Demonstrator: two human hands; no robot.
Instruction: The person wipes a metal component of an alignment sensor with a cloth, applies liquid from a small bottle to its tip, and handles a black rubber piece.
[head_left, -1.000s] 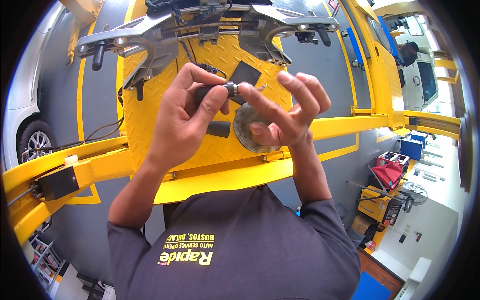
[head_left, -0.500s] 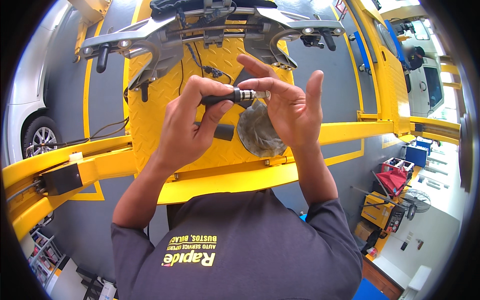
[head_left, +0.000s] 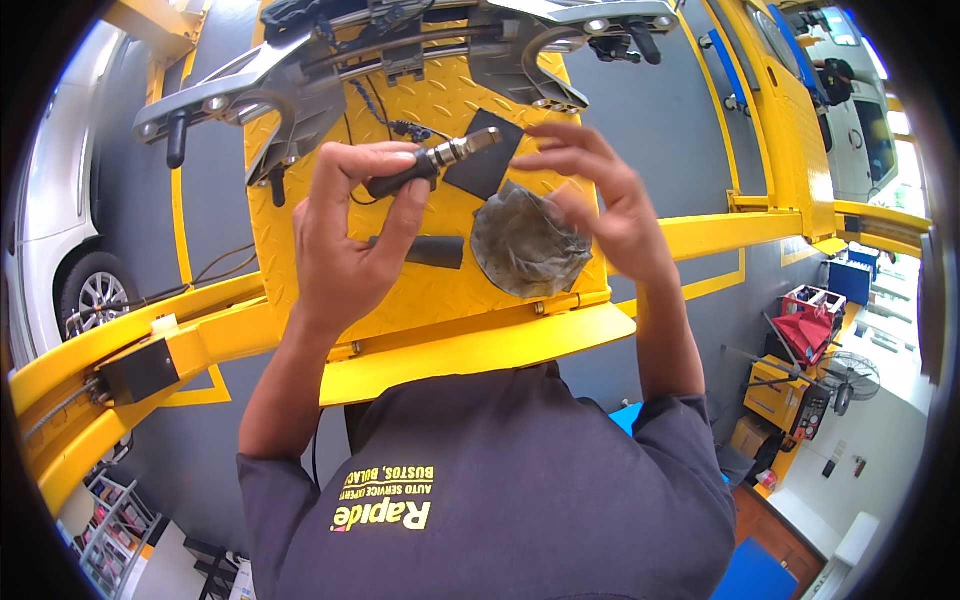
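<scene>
My left hand (head_left: 350,220) grips a black-handled tool (head_left: 396,182), with its ringed silver metal end pointing up and right. My right hand (head_left: 590,200), slightly blurred, has its fingers apart beside that metal end, holding nothing. Below them lies a yellow tread-plate platform (head_left: 290,250), bearing a dark flat pad (head_left: 476,180), a black cylindrical piece (head_left: 438,251) and a crumpled grey cloth-like bundle (head_left: 525,255). A large silver-and-black clamp frame (head_left: 530,50) spans the top of the platform, with thin dark cables hanging onto the plate.
Yellow lift beams (head_left: 710,225) cross both sides. A white car (head_left: 60,220) stands at left, another white vehicle (head_left: 855,140) at right beside a person in dark clothes (head_left: 832,80). A fan (head_left: 850,375), yellow machine (head_left: 775,400) and red bag (head_left: 800,330) sit at lower right.
The tool in my left hand has tilted, its metal end rising. My right hand has moved away from that end to the right, leaving the tool in the left hand alone.
</scene>
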